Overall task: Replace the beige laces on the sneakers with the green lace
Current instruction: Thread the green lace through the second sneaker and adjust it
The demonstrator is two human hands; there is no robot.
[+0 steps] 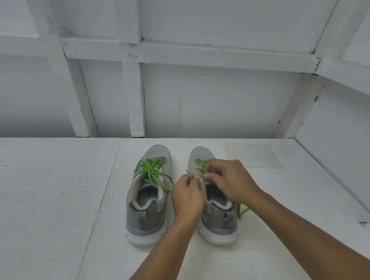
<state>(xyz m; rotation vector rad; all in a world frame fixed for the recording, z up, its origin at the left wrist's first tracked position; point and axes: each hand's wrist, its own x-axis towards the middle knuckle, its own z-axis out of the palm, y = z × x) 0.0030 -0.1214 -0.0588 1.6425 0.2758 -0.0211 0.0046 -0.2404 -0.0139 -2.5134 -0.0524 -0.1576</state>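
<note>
1. Our right hand [231,180] curls its fingertips [209,177] into a pinch on the bright green cord lace [201,164] at the upper eyelets.
2. Our left hand [187,196] curls against the beige tongue [197,176]; we cannot tell what it pinches.
3. Both work on the right grey mesh sneaker [219,224].
4. The left grey mesh sneaker [141,211], fully green-laced, stands just beside it, near the far edge of the white board floor [51,220].

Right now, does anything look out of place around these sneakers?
Only loose lace: the left lace is untied, one loop hanging over the left sneaker's side, and the right lace's end trails by the right sneaker's heel. No damage shows.
</note>
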